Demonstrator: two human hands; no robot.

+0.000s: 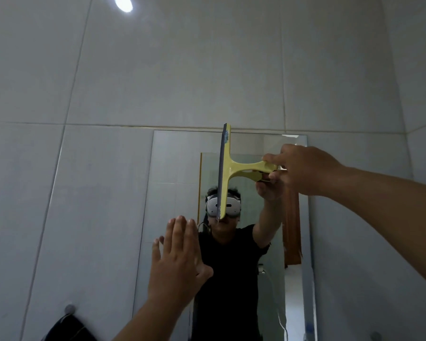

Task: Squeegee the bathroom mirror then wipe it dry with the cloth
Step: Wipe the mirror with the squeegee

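Right hand [303, 168] grips yellow squeegee [228, 168], blade upright against mirror [177, 173]; left hand [180, 262] spread, empty.

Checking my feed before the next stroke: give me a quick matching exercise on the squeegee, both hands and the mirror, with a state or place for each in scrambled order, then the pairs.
Column one:
1. squeegee
2. left hand
3. right hand
4. mirror

Column two:
A. open, fingers spread, flat near the lower left part of the glass
B. closed around a yellow handle
C. fixed on the grey tiled wall
D. blade upright, its top end at the glass's upper edge

Pairs: 1-D, 2-A, 3-B, 4-C
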